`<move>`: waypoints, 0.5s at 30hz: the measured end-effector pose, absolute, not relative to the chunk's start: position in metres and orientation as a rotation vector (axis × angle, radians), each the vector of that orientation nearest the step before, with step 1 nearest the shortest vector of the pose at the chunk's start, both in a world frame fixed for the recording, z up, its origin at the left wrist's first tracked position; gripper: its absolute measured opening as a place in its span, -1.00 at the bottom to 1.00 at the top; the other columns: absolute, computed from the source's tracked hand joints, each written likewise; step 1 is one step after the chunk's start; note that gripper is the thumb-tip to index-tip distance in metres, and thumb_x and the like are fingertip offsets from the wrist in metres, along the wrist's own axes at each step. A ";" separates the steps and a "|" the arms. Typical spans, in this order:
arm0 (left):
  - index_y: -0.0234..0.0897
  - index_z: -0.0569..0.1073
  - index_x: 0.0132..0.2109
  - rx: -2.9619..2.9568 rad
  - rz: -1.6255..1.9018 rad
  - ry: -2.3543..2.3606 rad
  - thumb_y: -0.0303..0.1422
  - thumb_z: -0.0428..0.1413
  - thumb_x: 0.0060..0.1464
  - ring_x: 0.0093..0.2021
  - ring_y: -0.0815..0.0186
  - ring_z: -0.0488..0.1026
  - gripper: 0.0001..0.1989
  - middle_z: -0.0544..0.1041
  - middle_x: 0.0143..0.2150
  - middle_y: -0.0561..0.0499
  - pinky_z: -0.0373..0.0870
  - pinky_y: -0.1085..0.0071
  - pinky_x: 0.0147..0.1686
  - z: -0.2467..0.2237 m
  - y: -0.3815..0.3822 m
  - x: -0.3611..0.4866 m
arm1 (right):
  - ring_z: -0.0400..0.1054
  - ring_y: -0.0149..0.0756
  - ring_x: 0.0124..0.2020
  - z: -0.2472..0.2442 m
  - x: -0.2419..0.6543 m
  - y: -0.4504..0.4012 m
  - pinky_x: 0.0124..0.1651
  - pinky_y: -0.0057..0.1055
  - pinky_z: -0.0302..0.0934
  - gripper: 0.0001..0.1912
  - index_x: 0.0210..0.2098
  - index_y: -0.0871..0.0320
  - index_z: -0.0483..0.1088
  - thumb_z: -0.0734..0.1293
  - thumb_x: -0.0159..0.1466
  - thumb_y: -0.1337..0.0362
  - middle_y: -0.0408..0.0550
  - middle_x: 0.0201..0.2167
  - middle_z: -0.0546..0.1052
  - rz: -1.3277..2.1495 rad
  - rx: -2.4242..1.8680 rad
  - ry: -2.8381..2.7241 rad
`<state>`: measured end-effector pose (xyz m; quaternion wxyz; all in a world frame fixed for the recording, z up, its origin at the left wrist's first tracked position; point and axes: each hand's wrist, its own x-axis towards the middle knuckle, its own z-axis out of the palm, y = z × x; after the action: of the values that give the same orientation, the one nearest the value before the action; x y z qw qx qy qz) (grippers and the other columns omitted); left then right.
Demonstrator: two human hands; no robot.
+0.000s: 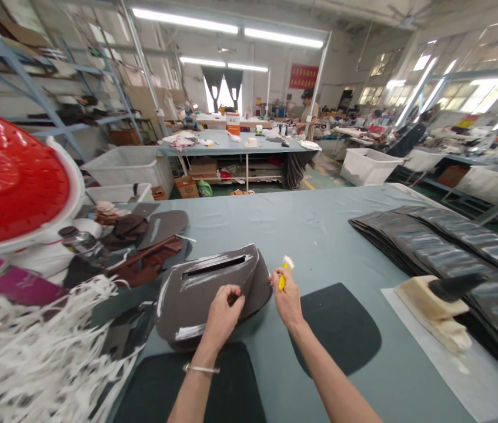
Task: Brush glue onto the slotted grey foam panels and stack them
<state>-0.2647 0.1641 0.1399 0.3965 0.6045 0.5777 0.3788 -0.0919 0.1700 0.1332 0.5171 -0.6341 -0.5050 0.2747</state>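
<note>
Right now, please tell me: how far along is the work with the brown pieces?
Seems done: white streaks mark the slotted piece and the stack at right.

In hand: the left hand pinches the slotted piece's edge; the right hand holds a yellow brush near its corner.

Perhaps left: two dark panels lie flat, showing no streaks. I cannot tell the total.

Dark slotted panel [200, 299], white-streaked, right end creased, on blue-grey table [301, 229], yellow brush [282, 282], tilted, white bristles up

A red lid-like piece [14, 176] sits left, near a heap of white strips [46, 346].
</note>
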 end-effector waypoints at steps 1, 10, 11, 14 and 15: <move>-0.23 0.35 -0.36 1.522 0.991 1.409 -0.28 0.06 -0.04 -0.18 0.27 0.40 -0.88 0.45 -0.23 0.00 0.29 0.31 -0.08 0.141 0.159 -0.265 | 0.40 -0.33 -0.39 0.138 -0.098 0.170 -0.25 -0.41 0.25 -0.74 -0.20 0.11 0.29 0.20 0.22 0.08 -0.12 -0.39 0.50 0.686 -1.488 -1.204; -0.23 0.33 -0.07 0.962 1.109 1.201 0.00 0.08 -0.05 -0.04 0.23 0.41 -0.51 0.44 -0.03 -0.10 0.36 0.29 -0.11 0.180 0.150 -0.284 | 0.32 -0.40 -0.39 0.162 -0.153 0.148 -0.24 -0.44 0.26 -0.80 -0.27 0.10 0.20 0.21 0.08 0.37 -0.18 -0.39 0.39 0.652 -1.200 -1.417; -0.25 0.36 -0.10 1.027 1.102 1.259 -0.02 0.12 -0.09 -0.10 0.25 0.43 -0.52 0.47 -0.09 -0.09 0.37 0.32 -0.16 0.183 0.155 -0.287 | 0.32 -0.39 -0.39 0.164 -0.157 0.142 -0.24 -0.44 0.26 -0.80 -0.27 0.10 0.20 0.21 0.08 0.37 -0.18 -0.40 0.39 0.662 -1.170 -1.443; -0.33 0.42 -0.25 1.261 1.071 1.448 -0.13 0.20 -0.19 -0.35 0.31 0.43 -0.61 0.51 -0.36 -0.01 0.36 0.41 -0.34 0.195 0.165 -0.293 | 0.33 -0.39 -0.40 0.165 -0.160 0.129 -0.23 -0.43 0.27 -0.82 -0.27 0.09 0.19 0.19 0.11 0.36 -0.20 -0.41 0.40 0.693 -1.124 -1.449; -0.33 0.43 -0.30 1.306 1.062 1.496 -0.16 0.21 -0.20 -0.41 0.33 0.42 -0.64 0.50 -0.42 0.02 0.35 0.43 -0.40 0.201 0.163 -0.293 | 0.33 -0.39 -0.40 0.164 -0.158 0.126 -0.23 -0.43 0.26 -0.85 -0.27 0.08 0.18 0.19 0.13 0.35 -0.20 -0.42 0.40 0.702 -1.134 -1.425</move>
<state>-0.2927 0.1633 0.2008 0.4304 0.5234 0.5995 0.4259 -0.1577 0.1257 0.1642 0.5606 -0.4811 -0.6046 0.2979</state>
